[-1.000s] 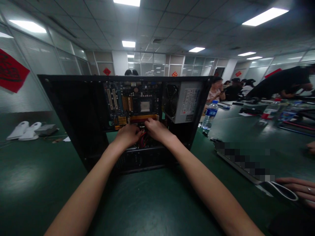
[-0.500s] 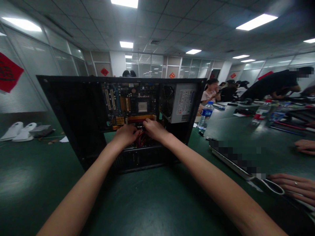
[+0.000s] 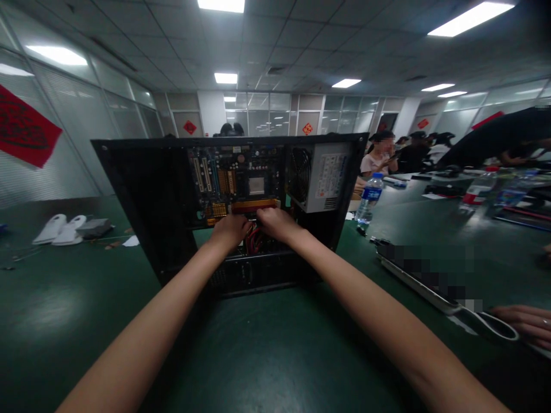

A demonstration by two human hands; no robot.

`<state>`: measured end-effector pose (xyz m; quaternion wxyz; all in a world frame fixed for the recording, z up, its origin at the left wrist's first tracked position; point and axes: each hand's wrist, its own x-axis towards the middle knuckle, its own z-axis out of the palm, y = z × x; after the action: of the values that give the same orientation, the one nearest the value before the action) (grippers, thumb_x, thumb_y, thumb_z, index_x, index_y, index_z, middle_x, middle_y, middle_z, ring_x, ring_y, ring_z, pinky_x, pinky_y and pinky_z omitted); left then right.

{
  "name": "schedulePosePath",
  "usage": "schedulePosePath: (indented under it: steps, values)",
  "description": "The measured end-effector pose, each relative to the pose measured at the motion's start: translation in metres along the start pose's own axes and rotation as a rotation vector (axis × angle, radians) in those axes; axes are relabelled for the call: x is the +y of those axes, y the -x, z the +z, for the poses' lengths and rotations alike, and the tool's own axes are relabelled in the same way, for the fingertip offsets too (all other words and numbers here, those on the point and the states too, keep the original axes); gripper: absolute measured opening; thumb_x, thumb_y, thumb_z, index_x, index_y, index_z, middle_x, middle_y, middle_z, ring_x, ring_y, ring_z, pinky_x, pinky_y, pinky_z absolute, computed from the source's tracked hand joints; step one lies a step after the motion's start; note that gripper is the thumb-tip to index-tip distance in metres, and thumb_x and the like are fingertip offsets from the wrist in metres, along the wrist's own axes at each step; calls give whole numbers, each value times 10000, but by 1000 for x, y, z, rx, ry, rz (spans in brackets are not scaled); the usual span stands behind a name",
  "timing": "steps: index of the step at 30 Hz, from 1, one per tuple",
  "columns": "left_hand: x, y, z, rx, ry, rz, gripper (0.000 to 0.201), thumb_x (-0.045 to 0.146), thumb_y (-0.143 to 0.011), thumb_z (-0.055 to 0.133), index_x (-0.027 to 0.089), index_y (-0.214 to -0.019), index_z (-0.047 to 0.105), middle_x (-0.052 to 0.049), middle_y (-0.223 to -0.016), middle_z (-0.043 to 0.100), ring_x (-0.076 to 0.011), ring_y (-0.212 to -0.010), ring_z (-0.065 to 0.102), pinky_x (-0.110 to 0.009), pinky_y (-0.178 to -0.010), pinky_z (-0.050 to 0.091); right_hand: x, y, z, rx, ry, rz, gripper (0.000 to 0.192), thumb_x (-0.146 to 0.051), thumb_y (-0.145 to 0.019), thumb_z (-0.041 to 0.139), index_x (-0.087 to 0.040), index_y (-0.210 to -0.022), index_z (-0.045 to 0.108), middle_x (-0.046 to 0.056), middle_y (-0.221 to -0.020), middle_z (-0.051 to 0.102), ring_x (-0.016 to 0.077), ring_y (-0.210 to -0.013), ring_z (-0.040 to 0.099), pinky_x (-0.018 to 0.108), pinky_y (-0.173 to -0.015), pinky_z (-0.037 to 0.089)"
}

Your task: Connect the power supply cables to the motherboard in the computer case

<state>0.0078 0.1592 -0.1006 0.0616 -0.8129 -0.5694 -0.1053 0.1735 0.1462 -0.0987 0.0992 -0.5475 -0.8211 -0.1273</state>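
Observation:
An open black computer case (image 3: 142, 201) stands on the green table, its motherboard (image 3: 235, 180) facing me and a grey power supply (image 3: 321, 178) with a fan at its right. My left hand (image 3: 230, 230) and my right hand (image 3: 275, 222) are both inside the case, side by side just below the motherboard's yellow memory slots. Their fingers are curled around a bundle of red cables (image 3: 253, 241) and a connector. What exactly each fingertip pinches is hidden behind the knuckles.
A water bottle (image 3: 369, 198) stands right of the case. A long flat part (image 3: 439, 281) lies at the right, with another person's hand (image 3: 527, 324) on its end. White objects (image 3: 60, 229) lie at the far left. Several people sit or bend over the table at the back right.
Both hands stay at the same spot under the memory slots, with the fingers shifting slightly. The view has swung a little, so the case now sits further right in the picture.

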Motion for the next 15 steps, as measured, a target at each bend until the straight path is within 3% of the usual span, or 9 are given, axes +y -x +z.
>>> schedulePosePath:
  steps: [9,15]
  values:
    - [6,0,-4,-22,-67,-18,471,445,-1005,362,197,-1111,749,-177,-1096,744,-348,-1024,712,-419,-829,553,8,9,9,52,-189,57,212,-133,-920,550,-114,-1115,631,134,-1114,709,231,-1041,672,268,-805,457]
    - [7,0,-5,-32,-79,-27,475,463,-1005,365,205,-1098,753,-167,-1088,749,-329,-1023,712,-393,-831,546,9,10,11,74,-211,132,256,-130,-970,487,-109,-1165,651,149,-1102,717,237,-1020,687,276,-821,464]
